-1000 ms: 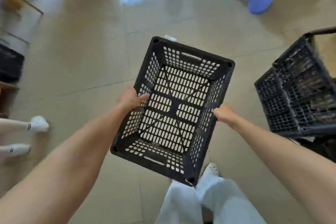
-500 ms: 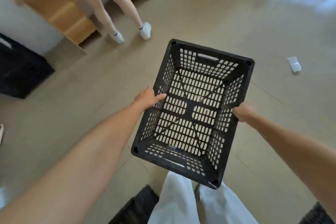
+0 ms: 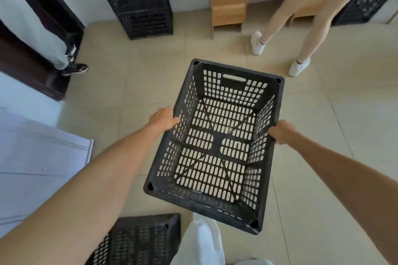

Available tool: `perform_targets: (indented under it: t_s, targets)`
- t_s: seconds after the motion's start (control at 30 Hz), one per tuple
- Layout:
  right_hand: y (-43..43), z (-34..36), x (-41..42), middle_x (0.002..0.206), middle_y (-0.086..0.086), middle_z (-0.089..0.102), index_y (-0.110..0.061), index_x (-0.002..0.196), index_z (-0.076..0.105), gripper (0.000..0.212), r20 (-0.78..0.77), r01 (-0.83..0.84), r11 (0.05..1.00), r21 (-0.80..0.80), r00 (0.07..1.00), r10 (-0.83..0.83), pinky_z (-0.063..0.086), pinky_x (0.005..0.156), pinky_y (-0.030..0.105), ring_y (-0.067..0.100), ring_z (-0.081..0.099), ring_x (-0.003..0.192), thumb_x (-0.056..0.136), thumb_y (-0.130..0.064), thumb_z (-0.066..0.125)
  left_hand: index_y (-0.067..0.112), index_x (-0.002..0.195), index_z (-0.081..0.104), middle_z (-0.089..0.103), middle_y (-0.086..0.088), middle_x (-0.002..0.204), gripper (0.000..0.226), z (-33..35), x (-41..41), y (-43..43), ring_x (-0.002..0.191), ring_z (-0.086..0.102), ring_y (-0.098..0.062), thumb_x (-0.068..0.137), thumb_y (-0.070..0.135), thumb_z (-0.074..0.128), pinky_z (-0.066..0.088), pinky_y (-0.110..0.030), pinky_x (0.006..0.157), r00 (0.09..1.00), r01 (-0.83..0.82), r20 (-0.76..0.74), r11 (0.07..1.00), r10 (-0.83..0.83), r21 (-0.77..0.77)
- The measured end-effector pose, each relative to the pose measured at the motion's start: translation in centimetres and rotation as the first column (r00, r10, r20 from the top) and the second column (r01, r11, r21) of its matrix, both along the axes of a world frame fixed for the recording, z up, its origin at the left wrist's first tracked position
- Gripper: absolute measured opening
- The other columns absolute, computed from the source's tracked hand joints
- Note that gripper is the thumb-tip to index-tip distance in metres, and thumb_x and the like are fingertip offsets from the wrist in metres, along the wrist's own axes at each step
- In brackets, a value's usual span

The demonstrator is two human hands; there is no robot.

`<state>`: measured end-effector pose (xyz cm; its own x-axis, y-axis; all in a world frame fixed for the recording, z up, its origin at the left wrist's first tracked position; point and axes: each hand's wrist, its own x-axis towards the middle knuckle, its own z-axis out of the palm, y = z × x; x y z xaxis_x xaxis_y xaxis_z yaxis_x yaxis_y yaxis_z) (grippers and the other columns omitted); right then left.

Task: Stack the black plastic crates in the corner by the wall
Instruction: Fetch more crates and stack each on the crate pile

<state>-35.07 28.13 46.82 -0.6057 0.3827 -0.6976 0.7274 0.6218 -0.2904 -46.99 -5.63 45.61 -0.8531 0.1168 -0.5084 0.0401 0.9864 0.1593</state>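
I carry an empty black plastic crate (image 3: 215, 148) in front of me above the tiled floor, open side up. My left hand (image 3: 163, 117) grips its left long wall and my right hand (image 3: 282, 131) grips its right long wall. A stack of black crates (image 3: 137, 0) stands against the pale wall at the top, left of centre. Another black crate (image 3: 142, 241) lies on the floor by my legs at the bottom.
A person in white shoes (image 3: 299, 66) stands at the upper right by a wooden cabinet (image 3: 230, 2). More black crates (image 3: 366, 2) sit at the far right. A second person's dark shoe (image 3: 74, 69) is beside a dark door frame (image 3: 36, 28). A pale bed edge (image 3: 38, 157) is at left.
My view has swung round to the left: the crate stack by the wall, the cabinet and the standing person now lie ahead. The crate stays held in both hands.
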Motion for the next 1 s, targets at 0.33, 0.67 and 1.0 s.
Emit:
perform_targets:
  t_s: [0.33,0.67,1.0]
  targets:
    - [-12.1,3.3,-26.2,0.084,0.016,0.06,-0.002,0.079,0.053,0.022,0.013,-0.263,0.965,-0.018,0.965,0.263,0.041,0.051,0.027,0.028,0.056,0.072,0.096,-0.014,0.048,0.013,0.099,0.046,0.055,-0.005,0.092,0.02,1.6,-18.9,-13.9,0.081,0.055,-0.022,0.093,0.03,0.056,0.043,-0.034,0.066,0.982,-0.189,-0.027,0.981,0.188,-0.036]
    - [-17.1,5.3,-56.1,0.064,0.007,0.061,-0.002,0.089,0.052,0.023,-0.044,-0.504,0.863,0.025,0.862,0.505,0.04,0.049,0.019,0.017,0.055,0.052,0.101,-0.018,0.039,0.011,0.097,0.047,0.057,-0.008,0.093,0.025,4.9,-42.6,-19.4,0.082,0.057,-0.026,0.09,0.032,0.059,0.046,-0.035,0.071,0.94,-0.335,-0.094,0.941,0.329,-0.053]
    - [-25.1,8.9,-86.9,0.081,0.012,0.058,0.0,0.085,0.058,0.026,-0.171,-0.625,0.758,0.186,0.739,0.652,0.035,0.045,0.022,0.022,0.053,0.065,0.098,-0.018,0.045,0.012,0.084,0.046,0.052,-0.004,0.074,0.024,8.4,-67.6,-28.0,0.064,0.05,-0.018,0.091,0.031,0.056,0.036,-0.031,0.058,0.865,-0.461,-0.162,0.88,0.474,0.114]
